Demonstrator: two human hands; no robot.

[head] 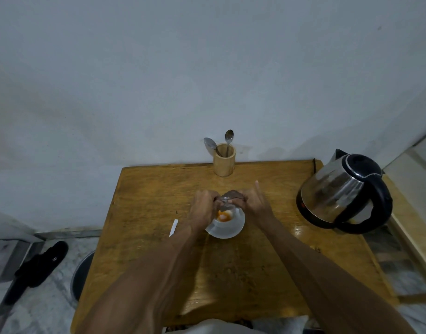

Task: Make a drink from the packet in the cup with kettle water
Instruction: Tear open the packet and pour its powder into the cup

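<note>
A small packet (230, 196) is pinched between my left hand (203, 207) and my right hand (254, 203), tilted over a white cup (229, 221) in the middle of the wooden table (159, 261). White and orange powder (224, 216) lies in the bottom of the cup. The cup sits on a white saucer (227, 232), partly hidden by my left wrist. A steel electric kettle (342, 191) with a black lid and handle stands to the right, apart from my hands.
A wooden holder (224, 160) with two spoons stands at the table's back edge by the wall. A torn white strip (173, 227) lies left of the saucer. A black slipper (40, 263) and a round metal bin (83, 273) are on the floor at the left.
</note>
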